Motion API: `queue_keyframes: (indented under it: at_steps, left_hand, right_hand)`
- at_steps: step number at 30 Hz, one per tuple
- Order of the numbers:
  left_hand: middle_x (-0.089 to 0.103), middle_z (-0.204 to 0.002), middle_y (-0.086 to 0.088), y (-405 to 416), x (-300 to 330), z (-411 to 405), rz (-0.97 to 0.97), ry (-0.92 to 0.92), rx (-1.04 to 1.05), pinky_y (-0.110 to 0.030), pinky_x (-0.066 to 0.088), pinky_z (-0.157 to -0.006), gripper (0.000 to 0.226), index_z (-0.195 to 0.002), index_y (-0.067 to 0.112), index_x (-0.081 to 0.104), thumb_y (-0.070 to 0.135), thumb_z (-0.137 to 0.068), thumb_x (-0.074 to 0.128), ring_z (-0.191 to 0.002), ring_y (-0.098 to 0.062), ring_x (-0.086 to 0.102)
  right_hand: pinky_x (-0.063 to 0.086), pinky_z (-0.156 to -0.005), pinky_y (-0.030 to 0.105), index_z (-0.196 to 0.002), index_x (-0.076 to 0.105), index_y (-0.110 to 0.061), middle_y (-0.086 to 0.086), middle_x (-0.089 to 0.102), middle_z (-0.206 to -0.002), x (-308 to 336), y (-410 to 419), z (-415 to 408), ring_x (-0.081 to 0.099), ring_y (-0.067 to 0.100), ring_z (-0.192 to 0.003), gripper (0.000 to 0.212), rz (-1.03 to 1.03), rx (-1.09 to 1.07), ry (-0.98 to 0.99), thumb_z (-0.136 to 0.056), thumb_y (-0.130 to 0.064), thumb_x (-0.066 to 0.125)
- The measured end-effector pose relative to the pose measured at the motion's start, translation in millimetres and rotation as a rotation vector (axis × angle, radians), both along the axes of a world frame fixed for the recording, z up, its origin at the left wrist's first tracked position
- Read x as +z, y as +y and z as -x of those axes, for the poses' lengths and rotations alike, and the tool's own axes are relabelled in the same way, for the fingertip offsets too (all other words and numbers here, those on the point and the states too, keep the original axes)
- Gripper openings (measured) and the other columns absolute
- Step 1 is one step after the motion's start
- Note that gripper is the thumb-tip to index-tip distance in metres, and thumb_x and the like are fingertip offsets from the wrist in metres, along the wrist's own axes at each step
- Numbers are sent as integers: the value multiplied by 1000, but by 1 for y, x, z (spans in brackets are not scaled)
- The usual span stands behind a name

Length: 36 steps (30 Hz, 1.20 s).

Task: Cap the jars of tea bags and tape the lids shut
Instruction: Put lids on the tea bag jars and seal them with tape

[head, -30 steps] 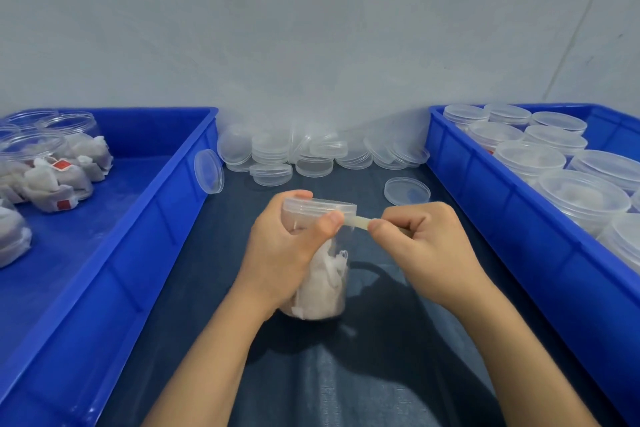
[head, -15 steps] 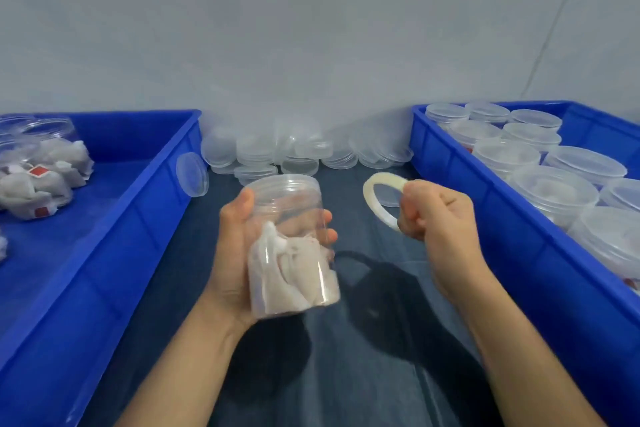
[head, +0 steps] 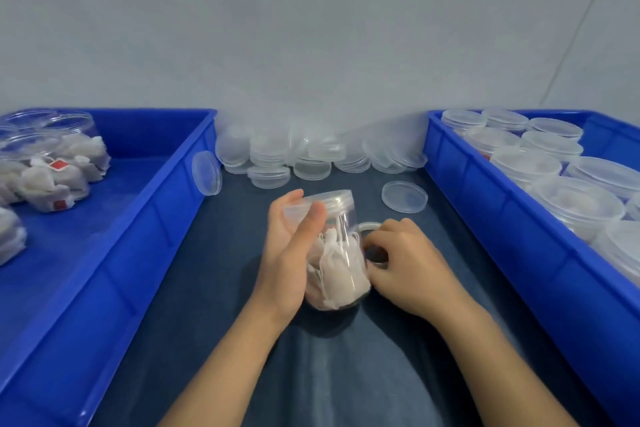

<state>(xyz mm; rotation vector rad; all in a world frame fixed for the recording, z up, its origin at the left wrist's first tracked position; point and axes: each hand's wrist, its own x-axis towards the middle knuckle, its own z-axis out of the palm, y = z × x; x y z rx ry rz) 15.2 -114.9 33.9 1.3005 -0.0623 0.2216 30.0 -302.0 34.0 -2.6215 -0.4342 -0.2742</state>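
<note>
A capped jar (head: 337, 253) of tea bags is gripped by the left hand (head: 289, 253) at the centre of the dark worktop (head: 207, 288). At its 3 o'clock, a tape roll (head: 372, 227) is clutched by the right hand (head: 408, 263). Loose lids (head: 304, 156) are heaped at 12 o'clock.

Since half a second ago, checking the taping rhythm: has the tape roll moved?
Yes. The tape roll in the right hand has come down toward the dark table mat, beside the jar.
</note>
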Motion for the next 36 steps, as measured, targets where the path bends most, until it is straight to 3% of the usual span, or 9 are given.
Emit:
queue_keyframes:
  at_steps: [2, 4, 7, 9, 13, 16, 24, 31, 36]
  left_hand:
    - [74, -120, 10, -1, 0, 0, -9, -22, 1, -34, 56, -95, 78, -140, 29, 52, 68, -75, 73, -115, -16, 72]
    - [73, -123, 13, -2, 0, 1, -25, -37, 2, -33, 56, -97, 78, -141, 31, 51, 69, -75, 72, -118, -13, 71]
    - [71, -125, 18, -2, 2, 4, -63, -64, -12, -24, 55, -94, 78, -142, 34, 49, 70, -76, 70, -119, -8, 69]
    - [71, -126, 18, -3, 3, 6, -82, -76, -26, -18, 53, -93, 78, -143, 34, 47, 69, -78, 69, -119, -6, 69]
    - [73, -129, 10, -7, 2, 9, -77, -90, -65, -20, 54, -95, 78, -146, 27, 44, 65, -82, 68, -121, -10, 70]
    - [73, -128, 9, -9, 1, 9, -47, -85, -83, -19, 54, -93, 74, -144, 25, 46, 64, -84, 67, -120, -12, 71]
    - [75, -126, 1, -9, 3, 10, -9, -80, -94, -23, 55, -92, 69, -142, 18, 48, 56, -90, 72, -118, -18, 72]
    - [74, -128, -3, -7, 1, 8, 20, -74, -107, -25, 57, -90, 61, -143, 15, 49, 46, -92, 63, -116, -21, 73]
    - [75, -125, -1, -6, 1, 8, 16, -63, -98, -26, 57, -89, 60, -142, 17, 50, 47, -92, 62, -114, -21, 74]
  right_hand:
    - [44, -79, 30, -94, 76, -36, -15, 58, -89, 7, 0, 1, 51, 12, -96, 11, -84, -73, -81, -96, -32, 66]
    - [48, -89, 30, -103, 79, -29, -15, 67, -97, 15, 0, 5, 60, 7, -100, 13, -364, -114, -158, -99, -30, 66]
    - [50, -97, 26, -121, 73, -38, -18, 72, -119, 28, 10, 15, 66, 3, -116, 29, -824, 23, -30, -97, -45, 60]
    - [51, -101, 28, -138, 63, -42, -15, 68, -134, 30, 17, 19, 65, 4, -122, 44, -934, 121, 81, -95, -50, 58]
    - [53, -95, 19, -152, 49, -36, -12, 69, -132, 24, 35, 22, 68, 3, -119, 60, -980, 221, 160, -94, -45, 63]
    - [52, -100, 23, -150, 51, -34, -6, 74, -124, 20, 40, 23, 69, 11, -119, 57, -1002, 226, 137, -96, -42, 66]
    - [55, -88, 20, -145, 59, -25, -2, 76, -123, 24, 34, 21, 73, 13, -112, 48, -1122, 269, 176, -97, -28, 64]
    - [56, -96, 31, -141, 63, -31, 13, 70, -127, 23, 31, 19, 69, 16, -106, 45, -1163, 273, 202, -96, -30, 62]
    - [53, -103, 41, -140, 63, -33, 27, 59, -124, 21, 32, 18, 61, 48, -113, 42, -1162, 268, 194, -98, -32, 58]
